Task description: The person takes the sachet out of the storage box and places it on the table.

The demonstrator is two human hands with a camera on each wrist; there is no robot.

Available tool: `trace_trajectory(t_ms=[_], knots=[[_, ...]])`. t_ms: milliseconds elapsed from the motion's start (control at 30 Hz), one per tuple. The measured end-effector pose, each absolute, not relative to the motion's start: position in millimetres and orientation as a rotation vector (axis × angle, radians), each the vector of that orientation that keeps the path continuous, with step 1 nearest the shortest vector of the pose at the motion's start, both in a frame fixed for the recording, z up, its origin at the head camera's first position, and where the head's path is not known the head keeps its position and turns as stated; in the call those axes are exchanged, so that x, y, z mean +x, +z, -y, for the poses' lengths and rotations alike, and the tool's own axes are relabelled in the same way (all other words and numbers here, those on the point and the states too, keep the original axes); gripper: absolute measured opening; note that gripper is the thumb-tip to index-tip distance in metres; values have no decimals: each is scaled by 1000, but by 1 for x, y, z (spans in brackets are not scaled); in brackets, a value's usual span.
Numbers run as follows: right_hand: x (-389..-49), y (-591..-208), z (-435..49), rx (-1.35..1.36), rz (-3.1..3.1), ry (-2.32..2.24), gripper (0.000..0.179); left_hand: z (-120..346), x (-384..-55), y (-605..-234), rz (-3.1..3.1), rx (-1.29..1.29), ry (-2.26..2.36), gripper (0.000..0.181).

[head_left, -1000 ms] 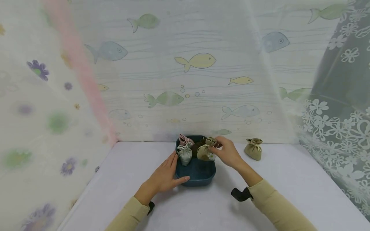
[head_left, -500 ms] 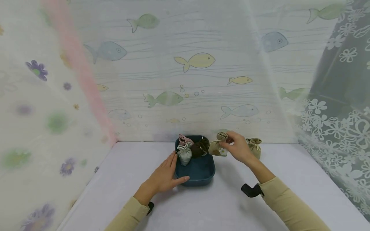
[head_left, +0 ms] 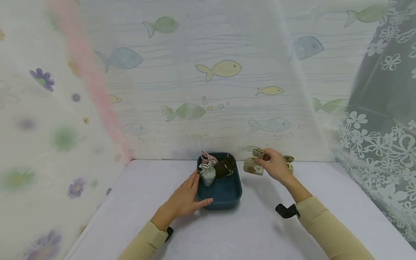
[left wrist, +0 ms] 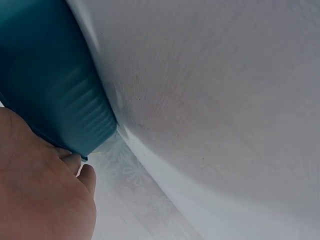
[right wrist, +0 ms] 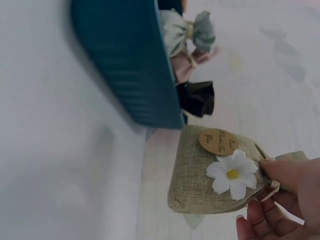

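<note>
A beige drawstring pouch (head_left: 253, 166), trimmed with a white flower and a brown tag, hangs in the air right of the blue bin. My right hand (head_left: 274, 165) pinches it by the gathered neck; the right wrist view shows the pouch (right wrist: 215, 175) from close by. My left hand (head_left: 184, 196) rests against the left side of the blue bin (head_left: 224, 202), fingers extended along its rim and thumb on the front edge. Inside the bin's far half lie a pink pouch (head_left: 208, 157), a pale grey-green pouch (head_left: 208, 174) and a dark brown pouch (head_left: 224, 168).
Another olive-beige pouch (head_left: 289, 161) stands on the white table (head_left: 221, 234), partly hidden behind my right hand. A fish-patterned curtain (head_left: 182, 79) hangs along the table's back edge, and a flower-patterned curtain (head_left: 39, 144) is on the left.
My right hand has lifted the beige pouch out of the bin and carried it rightward, uncovering the dark brown pouch. My left hand has stayed at the bin.
</note>
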State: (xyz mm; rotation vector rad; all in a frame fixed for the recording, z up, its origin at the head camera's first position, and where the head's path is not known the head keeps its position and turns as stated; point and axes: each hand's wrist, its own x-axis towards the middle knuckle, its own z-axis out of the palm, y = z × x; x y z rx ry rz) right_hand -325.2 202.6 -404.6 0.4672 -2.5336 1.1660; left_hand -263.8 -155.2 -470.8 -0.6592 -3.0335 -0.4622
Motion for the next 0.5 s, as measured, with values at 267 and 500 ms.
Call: trace_trajectory(t_ms=[267, 500], knots=[[-339, -418, -214, 355, 2541, 1169, 15, 155, -262, -469, 3033, -661, -457, 118], [-350, -431, -217, 251, 2590, 1142, 19, 155, -263, -470, 3027, -662, -457, 118]])
